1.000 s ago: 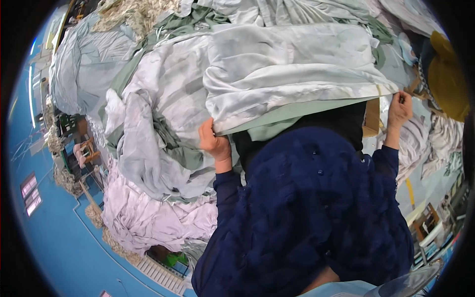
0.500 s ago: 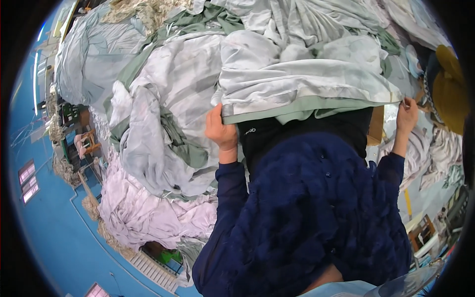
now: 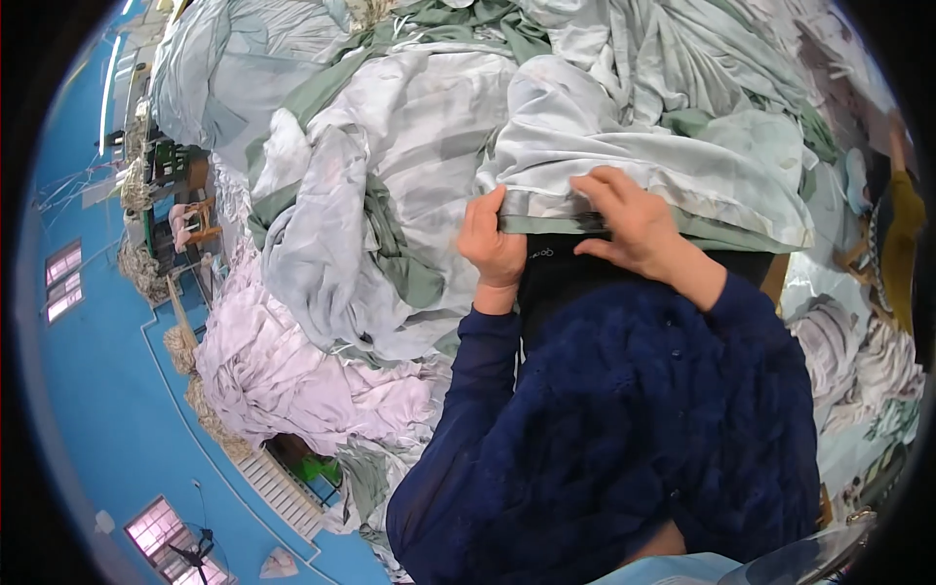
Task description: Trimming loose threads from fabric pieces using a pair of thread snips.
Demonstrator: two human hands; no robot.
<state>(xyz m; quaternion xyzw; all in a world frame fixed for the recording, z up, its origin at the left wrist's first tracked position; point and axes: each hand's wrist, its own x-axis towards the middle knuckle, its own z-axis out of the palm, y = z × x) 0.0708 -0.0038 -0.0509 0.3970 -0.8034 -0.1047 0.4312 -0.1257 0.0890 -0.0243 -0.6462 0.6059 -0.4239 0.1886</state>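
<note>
A pale grey-white sheet with a sage green edge (image 3: 673, 161) lies folded over in front of me, on top of a big heap of similar bedding. My left hand (image 3: 490, 242) grips the folded green hem at its left corner. My right hand (image 3: 632, 222) is close beside it, fingers pinching the same hem a little to the right. Both arms wear dark blue sleeves (image 3: 624, 409). The near edge of the sheet hangs over my dark top.
Crumpled grey, white and green sheets (image 3: 361, 205) fill the area ahead and to the left. A pale pink heap (image 3: 283, 380) lies at lower left. Blue floor (image 3: 107, 409) runs along the left. Another person in a mustard top (image 3: 902, 234) is at the right edge.
My right hand has slid along the hem from the far right corner in toward my left hand. The sheet's held edge is shorter and folded over.
</note>
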